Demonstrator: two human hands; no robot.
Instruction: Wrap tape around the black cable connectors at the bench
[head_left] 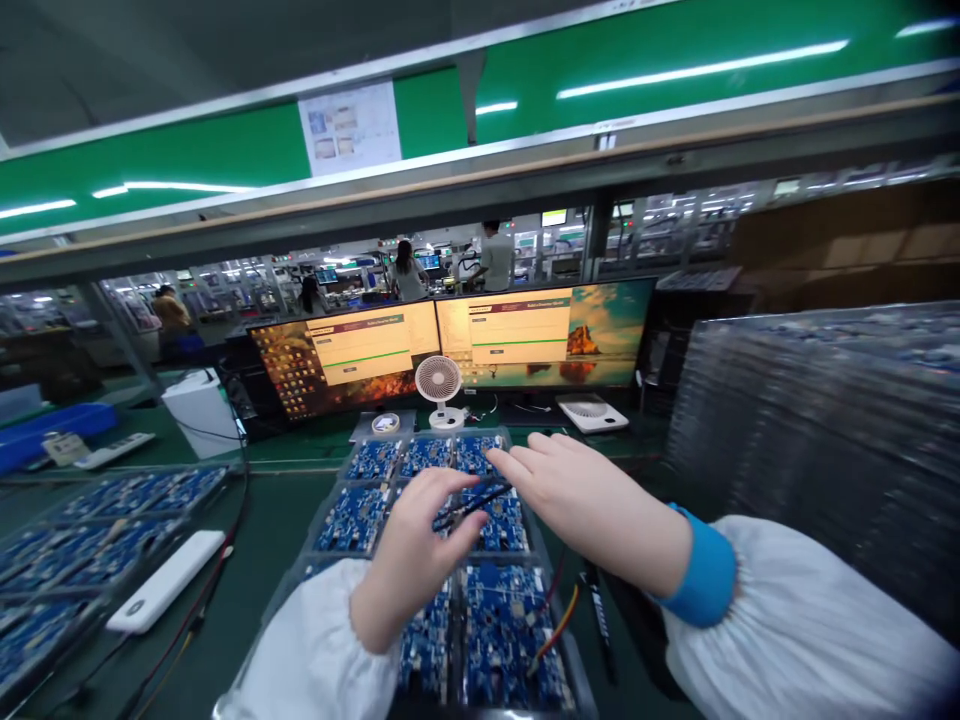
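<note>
A clear tray (457, 560) with several blue circuit boards (495, 630) in its compartments lies before me. Above its middle is my left hand (420, 550), thumb and fingers apart in a C shape. A thin black cable (480, 500) crosses the gap between thumb and fingers and runs to the fingers of my right hand (585, 500). My right hand is over the tray's right side, back upward, fingers bent around the cable's end; its fingertips are partly hidden. Red and yellow wires (561, 628) lead down to a board at the near right. A blue band circles my right wrist.
Two monitors (540, 340) stand behind a small white fan (439, 382). A second tray of boards (112, 530) and a white oblong device (169, 580) lie left. Stacked clear trays (810, 420) rise at right. A black marker (600, 620) lies beside the near tray.
</note>
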